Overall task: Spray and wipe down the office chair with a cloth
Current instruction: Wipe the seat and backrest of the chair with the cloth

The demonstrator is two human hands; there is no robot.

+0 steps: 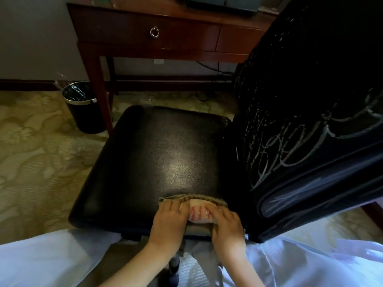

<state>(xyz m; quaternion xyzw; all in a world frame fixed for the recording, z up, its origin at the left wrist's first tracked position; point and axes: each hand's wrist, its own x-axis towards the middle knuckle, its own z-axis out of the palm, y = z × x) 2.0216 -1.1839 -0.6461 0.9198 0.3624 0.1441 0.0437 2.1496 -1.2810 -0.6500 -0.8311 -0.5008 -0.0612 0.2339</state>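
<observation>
My two hands sit side by side on the near edge of the seat, both on the cloth. My left hand (169,219) lies flat on its left part, fingers stretched forward and pressing down. My right hand (226,225) presses the right part, fingers only lightly bent over the folds, not clutching. The cloth (199,212), pale with red stripes and a drab border, bunches up between them and hangs a little over the seat's front edge. Beyond my fingertips spreads the black chair seat (161,158), shiny in the middle. To the right of my right hand rises the cracked, worn backrest (310,121). Farther off, past my left hand, a black bin (85,112) stands on patterned carpet (31,152) beside a wooden desk (128,25).
</observation>
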